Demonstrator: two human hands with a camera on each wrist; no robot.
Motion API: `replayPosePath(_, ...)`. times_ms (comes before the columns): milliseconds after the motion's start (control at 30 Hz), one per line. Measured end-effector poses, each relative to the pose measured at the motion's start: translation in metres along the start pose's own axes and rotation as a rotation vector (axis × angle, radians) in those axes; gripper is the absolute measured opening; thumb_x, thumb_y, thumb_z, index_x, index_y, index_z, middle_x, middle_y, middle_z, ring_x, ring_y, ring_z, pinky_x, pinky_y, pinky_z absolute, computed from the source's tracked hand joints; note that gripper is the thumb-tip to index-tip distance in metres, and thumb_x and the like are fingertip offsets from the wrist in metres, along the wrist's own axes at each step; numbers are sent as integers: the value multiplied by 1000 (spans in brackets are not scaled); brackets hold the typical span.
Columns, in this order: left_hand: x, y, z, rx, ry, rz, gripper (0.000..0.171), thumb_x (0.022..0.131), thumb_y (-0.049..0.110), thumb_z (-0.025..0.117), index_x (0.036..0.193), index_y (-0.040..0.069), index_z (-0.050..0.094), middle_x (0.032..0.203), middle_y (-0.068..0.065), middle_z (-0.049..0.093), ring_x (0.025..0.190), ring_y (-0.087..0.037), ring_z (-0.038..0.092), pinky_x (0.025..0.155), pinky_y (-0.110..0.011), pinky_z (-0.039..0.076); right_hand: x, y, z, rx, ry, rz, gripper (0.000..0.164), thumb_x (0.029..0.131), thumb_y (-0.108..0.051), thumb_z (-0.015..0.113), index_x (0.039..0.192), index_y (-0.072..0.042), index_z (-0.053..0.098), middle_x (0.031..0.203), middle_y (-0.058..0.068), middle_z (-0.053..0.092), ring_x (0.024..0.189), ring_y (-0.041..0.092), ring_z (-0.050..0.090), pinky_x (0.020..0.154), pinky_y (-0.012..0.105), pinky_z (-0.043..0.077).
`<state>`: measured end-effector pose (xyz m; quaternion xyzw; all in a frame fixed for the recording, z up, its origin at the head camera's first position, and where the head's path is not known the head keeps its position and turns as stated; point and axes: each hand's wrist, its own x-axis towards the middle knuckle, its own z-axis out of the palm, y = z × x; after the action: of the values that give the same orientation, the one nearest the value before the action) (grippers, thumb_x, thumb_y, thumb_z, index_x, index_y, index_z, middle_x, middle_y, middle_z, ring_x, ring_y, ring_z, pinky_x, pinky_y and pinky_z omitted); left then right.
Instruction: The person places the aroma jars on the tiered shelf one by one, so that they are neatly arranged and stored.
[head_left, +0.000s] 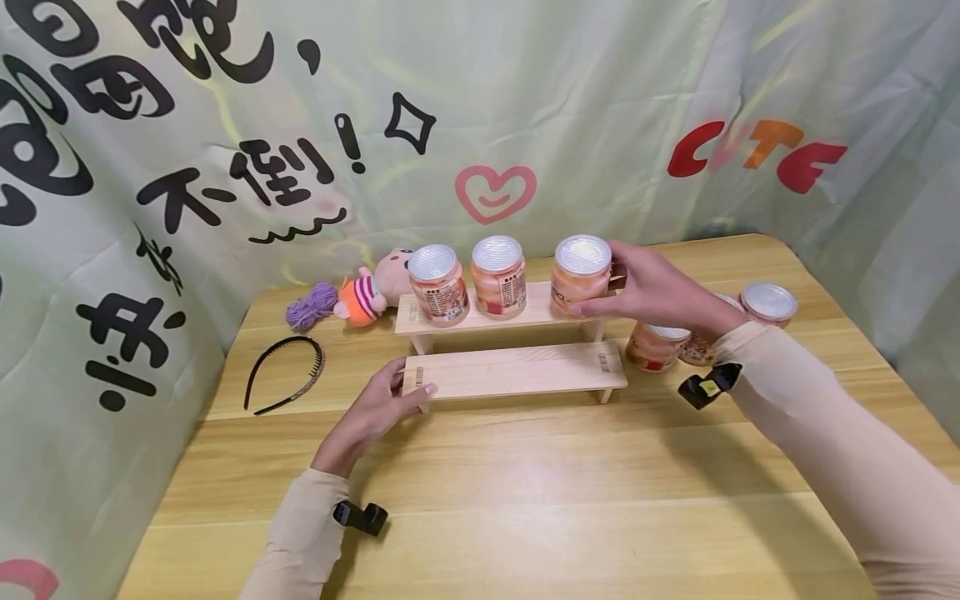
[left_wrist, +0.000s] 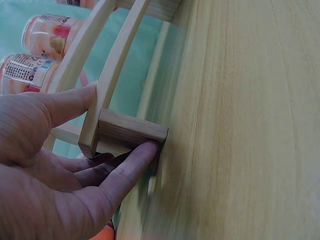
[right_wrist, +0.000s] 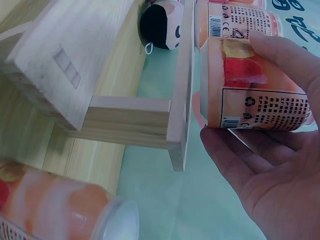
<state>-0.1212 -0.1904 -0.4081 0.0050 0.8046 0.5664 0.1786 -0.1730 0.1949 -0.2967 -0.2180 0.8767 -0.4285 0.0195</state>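
My right hand grips a canned-fruit jar with a silver lid, thumb on one side and fingers round the other. The jar is upright, its base close over the right end of the upper step of a wooden two-step rack. Two similar jars, a left jar and a middle jar, stand on that step. At the lower step's left end, my left hand holds the rack, the thumb on the board and a finger against the leg.
Several more jars stand on the table right of the rack, partly behind my right forearm. Left of the rack lie a black toothed headband, a purple yarn bundle and a plush doll. A printed cloth hangs behind the table.
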Motion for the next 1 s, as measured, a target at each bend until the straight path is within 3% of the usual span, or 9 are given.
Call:
replayPosePath(200, 1, -1, 0, -9, -5, 4, 71, 97, 19, 70, 152, -1, 31, 136, -25, 55, 119, -34, 58, 101, -41, 52, 9, 3, 3, 61, -8, 36, 64, 81, -15, 87, 136, -3, 55, 122, 12, 67, 107, 25, 63, 82, 27, 55)
replayPosePath(500, 1, -1, -1, 5, 0, -1, 78, 96, 23, 72, 155, -1, 27, 140, -26, 52, 124, -36, 55, 108, -48, 45, 15, 6, 6, 99, -11, 62, 61, 83, -18, 86, 135, -4, 56, 121, 12, 67, 104, 23, 62, 80, 24, 54)
replayPosePath(1000, 1, -1, 0, 14, 3, 1, 77, 96, 23, 71, 155, 0, 28, 139, -26, 53, 123, -36, 56, 107, -47, 47, 14, 6, 8, 99, -8, 56, 67, 82, -15, 86, 139, -2, 53, 126, 14, 64, 109, 28, 63, 84, 24, 55)
